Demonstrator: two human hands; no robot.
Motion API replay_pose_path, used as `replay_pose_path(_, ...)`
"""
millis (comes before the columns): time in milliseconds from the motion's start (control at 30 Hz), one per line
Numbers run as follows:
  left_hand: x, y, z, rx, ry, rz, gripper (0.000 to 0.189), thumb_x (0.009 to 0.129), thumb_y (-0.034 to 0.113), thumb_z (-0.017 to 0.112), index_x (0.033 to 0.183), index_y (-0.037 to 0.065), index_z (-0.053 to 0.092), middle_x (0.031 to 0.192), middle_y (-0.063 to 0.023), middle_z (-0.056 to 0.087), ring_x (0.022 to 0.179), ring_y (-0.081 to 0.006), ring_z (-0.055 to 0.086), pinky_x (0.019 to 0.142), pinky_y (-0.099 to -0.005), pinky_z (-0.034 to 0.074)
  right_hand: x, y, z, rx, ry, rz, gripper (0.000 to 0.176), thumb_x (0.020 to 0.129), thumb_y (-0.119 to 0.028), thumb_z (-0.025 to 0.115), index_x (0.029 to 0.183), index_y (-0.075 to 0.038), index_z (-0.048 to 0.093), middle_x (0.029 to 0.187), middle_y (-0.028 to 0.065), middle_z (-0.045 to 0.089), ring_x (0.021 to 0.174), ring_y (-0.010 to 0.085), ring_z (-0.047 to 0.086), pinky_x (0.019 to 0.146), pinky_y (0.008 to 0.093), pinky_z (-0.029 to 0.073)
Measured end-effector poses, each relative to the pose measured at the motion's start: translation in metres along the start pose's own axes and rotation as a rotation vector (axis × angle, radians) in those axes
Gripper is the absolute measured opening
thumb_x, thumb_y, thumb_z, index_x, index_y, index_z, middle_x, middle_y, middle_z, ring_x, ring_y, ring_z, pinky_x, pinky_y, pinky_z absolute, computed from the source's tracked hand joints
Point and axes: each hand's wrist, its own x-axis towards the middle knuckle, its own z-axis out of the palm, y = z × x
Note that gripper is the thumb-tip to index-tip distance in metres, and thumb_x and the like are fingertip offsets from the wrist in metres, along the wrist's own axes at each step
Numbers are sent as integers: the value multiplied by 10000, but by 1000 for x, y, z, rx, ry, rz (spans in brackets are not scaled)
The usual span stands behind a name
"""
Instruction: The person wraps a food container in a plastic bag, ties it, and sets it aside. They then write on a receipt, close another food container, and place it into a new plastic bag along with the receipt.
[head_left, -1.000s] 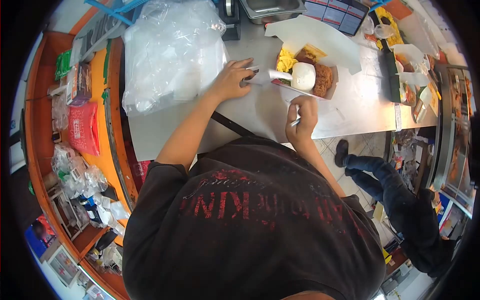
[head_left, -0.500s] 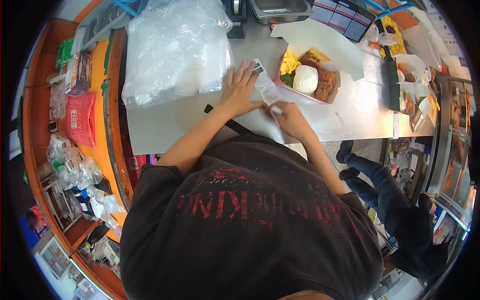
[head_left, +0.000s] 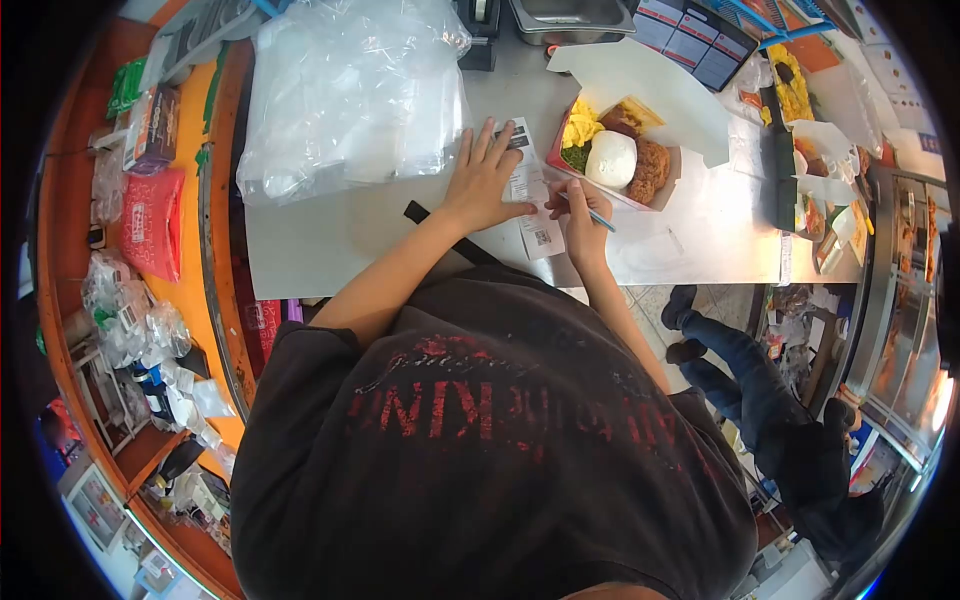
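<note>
My left hand (head_left: 484, 188) lies flat with its fingers spread, pressing near the left edge of a long printed receipt (head_left: 540, 238). The receipt rests on the metal counter (head_left: 330, 250), its lower end showing a square code. In my right hand (head_left: 580, 222) is a slim pen (head_left: 602, 219), gripped over the receipt's right side. The pen's tip is hard to make out. Just beyond my right hand sits an open food box (head_left: 650, 90) holding a white mound of rice (head_left: 611, 158), fried chicken (head_left: 649, 170), yellow egg-like pieces (head_left: 581, 125) and chopped greens (head_left: 575, 158).
Clear plastic bags (head_left: 350, 100) are heaped at the counter's left. A tape dispenser (head_left: 480, 35), a metal pan (head_left: 570, 20) and a tablet (head_left: 694, 40) stand at the back. More food boxes (head_left: 825, 150) are at right. Another person (head_left: 770, 400) is at the lower right.
The receipt's lower end, curled under my right fingers before, now lies flat toward me. My right hand has turned upright, and the pen now shows in it. My left hand stays spread in place.
</note>
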Motion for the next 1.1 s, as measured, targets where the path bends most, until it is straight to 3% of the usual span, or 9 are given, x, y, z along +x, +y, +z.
replay_pose_path(100,-4,-1,2,-16,-18,67,698,677,506,673,1181,62,487,1372,-152,358,1329,-330,227,1068,-542,128,-1,-1,15,165,37,46,237,927,-180,473,850,31,552,703,100,592,622,152,604,563,246,491)
replay_pose_path(267,-8,-3,-4,-38,-15,97,721,646,514,691,1213,115,492,1342,-85,408,1311,-231,288,1072,-527,143,8,24,17,29,26,15,95,795,-30,602,766,3,518,665,65,576,577,115,580,534,219,469)
replay_pose_path(467,-7,-3,-6,-52,-28,75,742,613,519,712,1202,121,498,1335,-77,412,1309,-221,292,1076,-526,126,10,31,21,64,87,0,108,744,-26,601,715,-10,498,624,53,573,538,81,524,504,219,425)
replay_pose_path(633,-6,-4,-6,-80,-7,74,740,601,516,720,1191,125,504,1329,-74,418,1304,-221,302,1075,-524,127,2,2,28,-364,182,-182,117,735,-44,610,695,-9,506,592,77,572,529,108,557,494,256,436)
replay_pose_path(733,-7,-3,-7,-93,-2,73,731,602,507,722,1187,126,505,1327,-72,420,1300,-223,310,1075,-523,129,-3,-2,30,-291,118,-59,117,733,-51,612,699,-7,509,593,99,575,522,141,574,490,277,441)
replay_pose_path(867,-7,-5,-5,-63,-28,69,731,605,507,717,1192,126,503,1330,-73,419,1305,-221,302,1079,-519,117,-1,9,29,-304,134,-180,114,732,-44,605,694,-4,504,574,96,563,517,157,573,491,289,441)
replay_pose_path(967,-6,-4,-6,-76,-48,55,749,621,520,702,1221,124,491,1355,-74,399,1318,-217,279,1085,-511,102,0,5,26,-476,184,-228,86,738,-31,584,723,-6,503,567,90,554,511,157,556,508,296,443)
replay_pose_path(1033,-6,-3,-8,-65,-63,52,761,633,530,690,1241,123,479,1374,-75,379,1327,-217,261,1088,-506,97,-3,-14,25,-381,272,-331,102,740,-16,551,839,5,538,573,83,553,511,149,537,531,300,442)
replay_pose_path(1100,-5,-1,-8,-61,-84,57,773,645,539,677,1262,122,467,1392,-76,358,1336,-218,242,1090,-502,93,-7,-21,19,-282,231,-231,172,740,-7,534,911,11,540,597,92,564,530,150,539,545,299,444)
